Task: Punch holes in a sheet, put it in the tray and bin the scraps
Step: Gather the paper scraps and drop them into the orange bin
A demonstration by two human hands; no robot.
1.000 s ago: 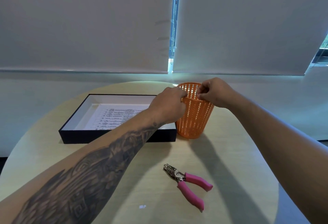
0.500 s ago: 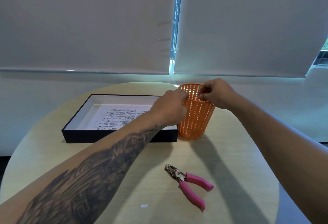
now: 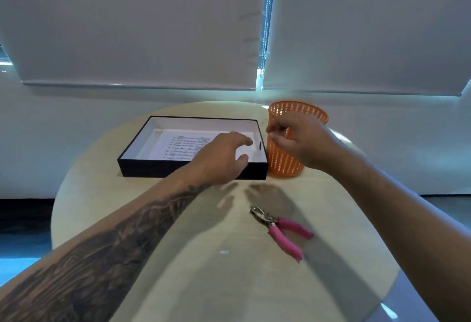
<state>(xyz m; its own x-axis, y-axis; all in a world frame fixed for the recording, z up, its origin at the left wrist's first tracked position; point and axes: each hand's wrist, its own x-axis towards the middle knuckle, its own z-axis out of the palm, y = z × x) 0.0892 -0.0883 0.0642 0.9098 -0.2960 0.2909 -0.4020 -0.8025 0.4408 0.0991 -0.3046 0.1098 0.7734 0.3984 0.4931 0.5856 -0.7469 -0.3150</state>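
Observation:
A black tray [image 3: 142, 166] with a white inside holds a printed sheet [image 3: 178, 144]. An orange mesh bin [image 3: 288, 161] stands upright against the tray's right end. My left hand [image 3: 221, 158] hovers over the tray's near right corner, fingers apart, holding nothing. My right hand [image 3: 300, 138] is in front of the bin's upper half, fingers curled loosely; nothing shows in it. A pink-handled hole punch [image 3: 280, 231] lies on the table nearer to me. A small white scrap [image 3: 223, 252] lies on the table left of the punch.
The round pale wooden table [image 3: 178, 283] ends just behind the tray and bin. Beyond it are a white wall and lowered roller blinds [image 3: 142, 26]. The floor shows dark at the far left.
Both hands have come off the bin's rim and drawn back toward me. The left hand has opened and dropped over the tray's corner. The view has shifted left.

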